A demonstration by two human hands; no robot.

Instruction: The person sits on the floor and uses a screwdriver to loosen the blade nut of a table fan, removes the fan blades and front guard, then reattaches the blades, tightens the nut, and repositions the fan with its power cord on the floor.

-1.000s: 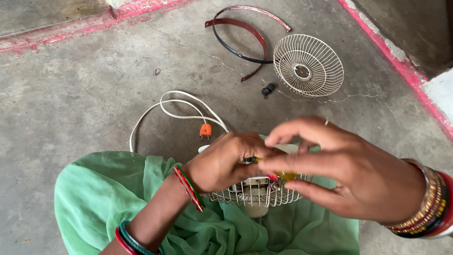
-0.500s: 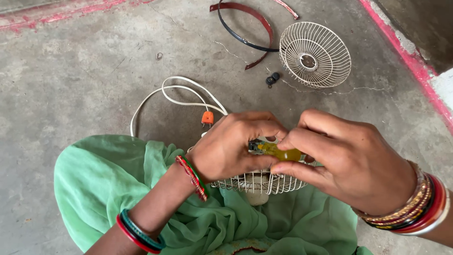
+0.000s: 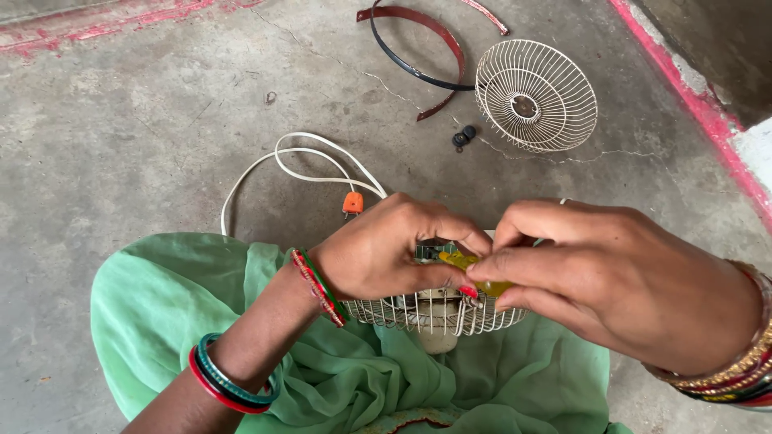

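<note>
**Both hands pinch a small yellow part over a wire fan guard**

The left hand [image 3: 386, 257] and the right hand [image 3: 611, 281] meet above a white wire fan guard [image 3: 438, 313] that rests on the person's lap, on green cloth [image 3: 338, 378]. This guard lies like a shallow basket, dished side up; what sits inside it is mostly hidden by the hands, though a pale round hub shows beneath its wires. Between the two hands is a small yellow part [image 3: 466, 264], possibly a tool handle. The fingers [image 3: 515, 265] of the right hand are pressed together on it in a pinch, and the left thumb and forefinger close on its other end.

On the concrete floor [image 3: 137, 137], toward its far edge, a second wire guard [image 3: 536, 95] lies dished side up, holding nothing but its own centre disc. Just beside it lie a dark red and black ring band [image 3: 434, 52] and a small black knob [image 3: 463, 137]. A white cord [image 3: 297, 157] with an orange plug [image 3: 352, 202] loops near the left hand.
</note>
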